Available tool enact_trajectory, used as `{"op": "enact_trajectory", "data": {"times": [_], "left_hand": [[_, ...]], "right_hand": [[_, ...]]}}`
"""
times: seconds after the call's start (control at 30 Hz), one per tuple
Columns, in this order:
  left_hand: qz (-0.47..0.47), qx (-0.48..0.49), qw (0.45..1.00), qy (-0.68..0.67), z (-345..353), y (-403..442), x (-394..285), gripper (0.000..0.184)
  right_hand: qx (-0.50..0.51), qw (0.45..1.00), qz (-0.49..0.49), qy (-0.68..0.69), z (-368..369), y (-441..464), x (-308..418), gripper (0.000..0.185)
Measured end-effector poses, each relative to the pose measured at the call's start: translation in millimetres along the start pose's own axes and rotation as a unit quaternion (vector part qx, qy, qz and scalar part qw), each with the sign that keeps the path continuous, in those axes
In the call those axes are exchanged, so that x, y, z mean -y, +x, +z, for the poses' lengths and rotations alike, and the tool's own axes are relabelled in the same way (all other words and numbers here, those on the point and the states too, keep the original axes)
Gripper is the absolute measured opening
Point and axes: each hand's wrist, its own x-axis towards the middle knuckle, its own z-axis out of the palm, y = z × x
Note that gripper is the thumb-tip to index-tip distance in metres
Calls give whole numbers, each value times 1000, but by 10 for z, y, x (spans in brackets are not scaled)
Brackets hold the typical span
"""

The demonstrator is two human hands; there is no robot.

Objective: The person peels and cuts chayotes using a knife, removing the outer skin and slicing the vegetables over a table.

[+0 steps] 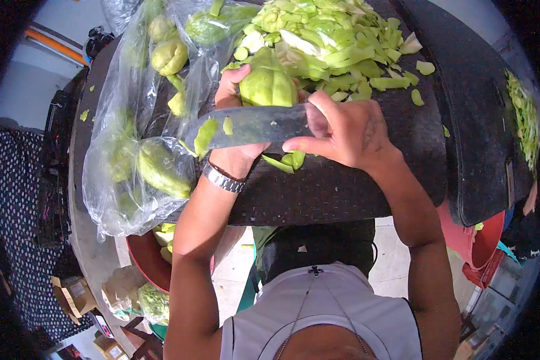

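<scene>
A green chayote (269, 84) is gripped in my left hand (227, 93), thumb along its left side and fingers mostly hidden beneath. My right hand (354, 129) is closed on a wide-bladed knife (261, 127), its handle hidden in the fist. The blade points left, just below the chayote and across my left palm, with bits of green peel stuck on it. Whether its edge touches the chayote I cannot tell. Several peel strips (288, 161) lie on the dark board (318, 192) below the knife.
Beyond my hands lies a large heap of peels (336, 42). At left, a clear plastic bag (108, 204) holds several chayotes. Red tubs stand below the board's edge at left (139, 264) and right (486, 240). More green shreds (522, 120) lie at far right.
</scene>
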Motion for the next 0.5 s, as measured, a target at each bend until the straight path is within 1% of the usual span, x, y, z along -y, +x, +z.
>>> {"op": "enact_trajectory", "data": {"times": [0.13,0.17,0.2,0.27,0.37,0.47,0.5], "left_hand": [[-10,22,999,25,-30,-19,-46,55],[-10,23,999,25,-36,-13,-59,55],[-9,25,999,24,-25,-9,-69,55],[7,9,1000,23,35,-15,-34,56],[8,2,999,33,28,-13,33,56],[4,0,999,40,5,-53,32,55],[5,5,999,41,27,-34,13,54]], "right_hand": [[34,998,30,-47,-118,28,-162,55],[7,997,40,-60,-107,17,-186,56],[7,998,41,-54,-117,20,-171,56],[8,998,41,-41,-143,32,-139,56],[41,996,18,-77,-161,73,-47,57],[47,991,117,-53,-261,44,-268,59],[47,990,128,-48,-283,70,-222,58]]}}
